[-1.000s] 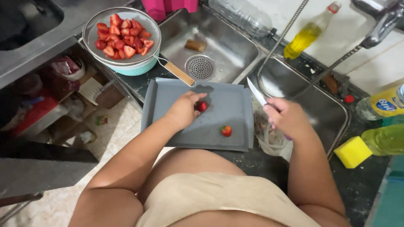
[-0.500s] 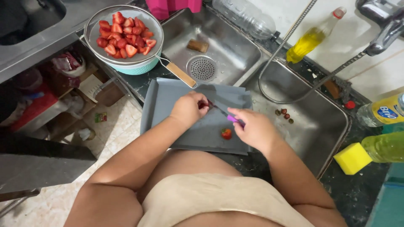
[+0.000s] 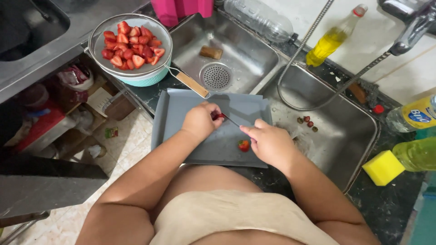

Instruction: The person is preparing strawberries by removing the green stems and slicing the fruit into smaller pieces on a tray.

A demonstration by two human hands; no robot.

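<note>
My left hand (image 3: 200, 120) pins a red strawberry (image 3: 220, 116) to the grey cutting board (image 3: 181, 113). My right hand (image 3: 269, 142) grips a knife (image 3: 232, 120) whose blade lies against that berry; the handle is hidden in my fist. A second strawberry (image 3: 244, 145) lies on the board just left of my right hand. A metal strainer (image 3: 97, 44) with a wooden handle sits on a teal bowl (image 3: 144, 80) at the upper left and holds several cut strawberry pieces (image 3: 131, 45).
Two steel sink basins lie behind the board; the right one (image 3: 345, 131) holds strawberry tops (image 3: 307, 121), the left one a drain grate (image 3: 216, 76). Yellow sponge (image 3: 383, 167), bottles (image 3: 330, 40) and a hose (image 3: 299, 50) stand at the right. Open shelves and tiled floor lie to the left.
My right hand has swung in from the right sink to the board and laid the knife on the strawberry under my left hand. The strawberry tops now lie in the right basin.
</note>
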